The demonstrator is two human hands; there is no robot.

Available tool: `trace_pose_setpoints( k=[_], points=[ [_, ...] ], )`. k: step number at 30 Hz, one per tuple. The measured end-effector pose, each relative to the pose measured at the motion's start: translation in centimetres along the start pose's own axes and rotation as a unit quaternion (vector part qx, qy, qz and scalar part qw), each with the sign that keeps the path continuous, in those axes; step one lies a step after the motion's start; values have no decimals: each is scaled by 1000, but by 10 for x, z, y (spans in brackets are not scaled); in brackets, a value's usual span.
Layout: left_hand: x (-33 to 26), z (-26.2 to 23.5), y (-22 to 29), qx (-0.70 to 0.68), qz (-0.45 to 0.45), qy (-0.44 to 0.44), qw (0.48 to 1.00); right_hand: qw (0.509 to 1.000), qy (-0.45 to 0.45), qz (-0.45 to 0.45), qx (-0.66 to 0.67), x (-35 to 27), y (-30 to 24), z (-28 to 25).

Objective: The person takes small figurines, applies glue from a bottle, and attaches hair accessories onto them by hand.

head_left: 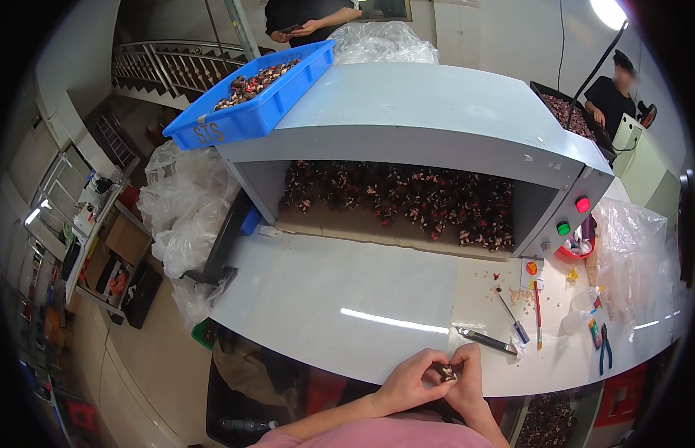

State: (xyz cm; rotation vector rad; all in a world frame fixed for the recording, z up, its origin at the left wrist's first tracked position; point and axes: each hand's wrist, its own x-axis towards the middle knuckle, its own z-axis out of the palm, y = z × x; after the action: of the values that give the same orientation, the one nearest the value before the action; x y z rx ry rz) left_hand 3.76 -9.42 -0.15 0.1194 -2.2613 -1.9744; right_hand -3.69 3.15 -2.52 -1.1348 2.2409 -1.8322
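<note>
Close to the near edge of the white worktable (318,299), a small dark-and-cream moulded figure (447,373) is pinched between my two hands. The fingertips of my left hand (409,385) and my right hand (469,381) meet around it, both closed. Its exact shape is partly covered by fingers. Just beyond my hands lies a utility knife (485,340) with a dark handle. Past it are a screwdriver (520,328) with a blue clear handle and a thin red brush (538,313). Many similar dark, red and cream figures (407,198) fill the opening of a grey machine.
The grey machine housing (407,97) spans the table's back, with red and green buttons (583,204). A blue crate (288,93) of small pieces rests on its left top. At right lie blue pliers (604,351), a tube (594,333) and plastic bags (631,261). Two people are beyond.
</note>
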Motion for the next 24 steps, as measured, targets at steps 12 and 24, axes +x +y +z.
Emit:
trace_pose_setpoints(
  k=[12,24],
  points=[
    [3,-2,2,-9,-4,-4,1000,1000,1,-4,-16,2,3,0],
    [1,1,2,0,6,4,1000,1000,1,7,-7,1,1,-1]
  ],
)
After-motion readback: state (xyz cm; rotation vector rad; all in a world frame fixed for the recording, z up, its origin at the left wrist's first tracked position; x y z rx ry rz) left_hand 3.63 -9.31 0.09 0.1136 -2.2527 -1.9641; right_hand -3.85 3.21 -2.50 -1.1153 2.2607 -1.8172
